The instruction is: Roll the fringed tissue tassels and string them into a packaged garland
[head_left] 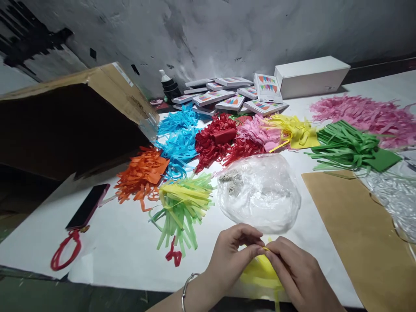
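My left hand (227,255), with a silver bangle at the wrist, pinches the twisted top of a yellow paper tassel (260,274) between thumb and finger. Facing it, my right hand (299,268) is closed on the same twist, fingertips almost touching the left thumb. The tassel's yellow strips hang below the hands toward the front edge of the table (130,264). Just beyond the hands lies a clear plastic bag (263,195). To the left is a bundle of light green and yellow fringed paper (185,199), with a red paper scrap (173,253) near it.
Fringed paper in orange (143,173), blue (178,145), red (216,138), yellow (297,130), green (347,143) and pink (364,117) spans the table. A cardboard box (120,93), a phone (87,207), flat packs (212,98), a white box (312,78) and brown card (338,221) surround it.
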The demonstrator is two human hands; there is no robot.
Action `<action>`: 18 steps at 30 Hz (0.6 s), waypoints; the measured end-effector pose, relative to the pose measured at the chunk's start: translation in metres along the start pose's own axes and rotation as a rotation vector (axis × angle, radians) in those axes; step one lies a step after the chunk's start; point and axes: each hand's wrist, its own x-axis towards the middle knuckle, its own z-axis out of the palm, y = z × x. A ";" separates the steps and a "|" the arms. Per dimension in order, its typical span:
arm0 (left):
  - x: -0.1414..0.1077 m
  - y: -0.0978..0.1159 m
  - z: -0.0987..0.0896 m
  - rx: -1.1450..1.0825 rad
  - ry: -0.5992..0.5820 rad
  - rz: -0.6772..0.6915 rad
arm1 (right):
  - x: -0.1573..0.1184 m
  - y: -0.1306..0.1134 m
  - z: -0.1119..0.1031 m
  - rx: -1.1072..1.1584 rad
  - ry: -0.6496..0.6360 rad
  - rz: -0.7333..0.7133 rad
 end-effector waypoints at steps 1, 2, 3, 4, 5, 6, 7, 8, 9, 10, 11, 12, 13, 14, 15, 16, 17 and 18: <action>0.000 -0.001 0.000 -0.010 0.011 -0.020 | -0.002 0.002 0.001 -0.014 -0.007 -0.017; 0.000 -0.002 0.000 -0.018 0.015 -0.042 | -0.005 0.003 0.002 -0.045 -0.009 -0.049; 0.000 -0.005 0.000 -0.025 0.009 -0.065 | -0.008 0.005 0.003 -0.088 -0.014 -0.086; 0.000 -0.007 0.000 -0.032 -0.005 -0.089 | -0.011 0.006 0.005 -0.140 -0.026 -0.118; 0.000 -0.011 0.000 -0.043 -0.028 -0.112 | -0.013 0.008 0.006 -0.196 -0.030 -0.155; 0.000 -0.013 0.000 -0.054 -0.053 -0.133 | -0.014 0.008 0.008 -0.255 -0.025 -0.196; 0.000 -0.016 -0.001 -0.063 -0.073 -0.151 | -0.014 0.009 0.010 -0.313 -0.020 -0.236; 0.000 -0.018 -0.002 -0.064 -0.088 -0.161 | -0.014 0.009 0.012 -0.364 -0.021 -0.276; -0.001 -0.019 -0.003 -0.062 -0.102 -0.163 | -0.012 0.009 0.013 -0.410 -0.029 -0.310; -0.002 -0.020 -0.005 -0.053 -0.115 -0.153 | -0.010 0.009 0.015 -0.447 -0.031 -0.340; -0.003 -0.021 -0.008 -0.027 -0.126 -0.128 | -0.008 0.009 0.017 -0.473 -0.036 -0.362; -0.004 -0.021 -0.012 0.020 -0.131 -0.083 | -0.005 0.010 0.018 -0.488 -0.042 -0.373; -0.006 -0.022 -0.017 0.091 -0.128 -0.019 | -0.003 0.010 0.020 -0.495 -0.034 -0.388; -0.008 -0.023 -0.022 0.177 -0.117 0.059 | -0.001 0.011 0.023 -0.496 -0.015 -0.400; -0.011 -0.024 -0.029 0.268 -0.100 0.149 | 0.001 0.012 0.026 -0.486 0.004 -0.405; -0.013 -0.027 -0.035 0.350 -0.088 0.251 | 0.003 0.013 0.029 -0.465 0.024 -0.408; -0.015 -0.030 -0.042 0.411 -0.084 0.351 | 0.004 0.014 0.033 -0.441 0.037 -0.405; -0.017 -0.033 -0.048 0.450 -0.084 0.441 | 0.006 0.015 0.038 -0.417 0.050 -0.404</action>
